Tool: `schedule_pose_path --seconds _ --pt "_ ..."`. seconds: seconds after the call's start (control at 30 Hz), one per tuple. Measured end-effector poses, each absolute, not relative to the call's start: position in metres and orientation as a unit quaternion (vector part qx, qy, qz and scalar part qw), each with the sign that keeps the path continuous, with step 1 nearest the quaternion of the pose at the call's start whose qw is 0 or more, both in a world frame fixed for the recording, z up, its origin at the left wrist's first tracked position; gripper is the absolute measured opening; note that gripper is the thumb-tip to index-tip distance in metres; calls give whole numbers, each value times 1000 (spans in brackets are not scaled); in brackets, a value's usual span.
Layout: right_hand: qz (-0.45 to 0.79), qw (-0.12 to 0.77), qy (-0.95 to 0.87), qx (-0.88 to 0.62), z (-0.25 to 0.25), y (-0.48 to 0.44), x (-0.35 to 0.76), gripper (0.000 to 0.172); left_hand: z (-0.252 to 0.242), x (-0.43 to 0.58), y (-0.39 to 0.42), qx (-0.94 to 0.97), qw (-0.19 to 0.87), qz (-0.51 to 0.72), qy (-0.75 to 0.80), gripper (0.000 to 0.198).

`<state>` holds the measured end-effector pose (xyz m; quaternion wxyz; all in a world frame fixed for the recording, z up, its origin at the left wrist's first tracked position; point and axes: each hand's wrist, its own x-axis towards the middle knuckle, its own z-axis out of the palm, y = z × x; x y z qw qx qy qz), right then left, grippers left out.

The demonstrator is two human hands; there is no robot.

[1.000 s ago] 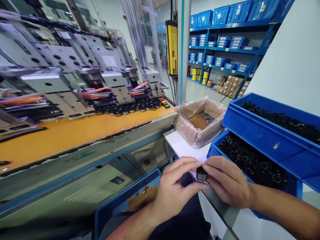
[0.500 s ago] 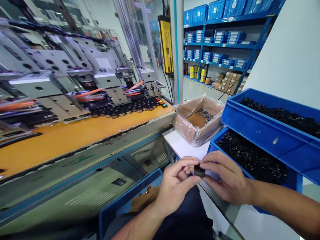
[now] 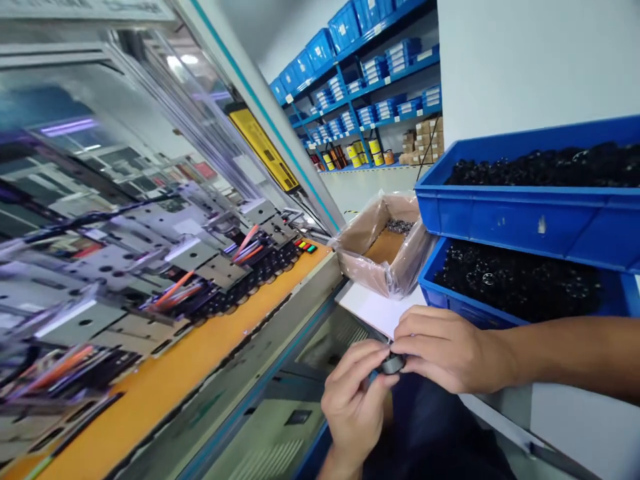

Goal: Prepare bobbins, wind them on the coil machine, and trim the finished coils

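Note:
Low in the middle of the view, my left hand [image 3: 353,393] and my right hand [image 3: 443,348] meet, fingertips pinched on one small black round part [image 3: 391,364]. Both hands hover over my lap, just in front of a white table [image 3: 373,307]. Right behind my right hand stands a blue bin [image 3: 440,297] filled with several black round parts [image 3: 515,280]. A second blue bin [image 3: 520,217] of the same parts is stacked above it.
A machine with an orange deck [image 3: 165,380], metal heads and orange cables runs along the left. A plastic-lined cardboard box [image 3: 385,247] holding a few parts sits beyond the bins. A yellow bar [image 3: 263,148] hangs on the machine frame. Blue shelving [image 3: 360,100] stands far back.
The view has tilted and swung, so the machine now slants across the left. Both hands stay pinched on the black part and have shifted slightly lower in the picture.

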<state>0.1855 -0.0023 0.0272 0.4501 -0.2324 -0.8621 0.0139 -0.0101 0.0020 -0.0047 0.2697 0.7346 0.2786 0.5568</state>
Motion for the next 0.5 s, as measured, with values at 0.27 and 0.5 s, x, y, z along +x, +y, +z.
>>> schedule_pose_path --seconds 0.27,0.5 --pt "-71 360 -875 -316 29 -3 199 27 -1 -34 29 746 152 518 390 14" --pt "-144 340 -882 -294 19 5 205 31 44 -198 128 627 -67 285 722 15"
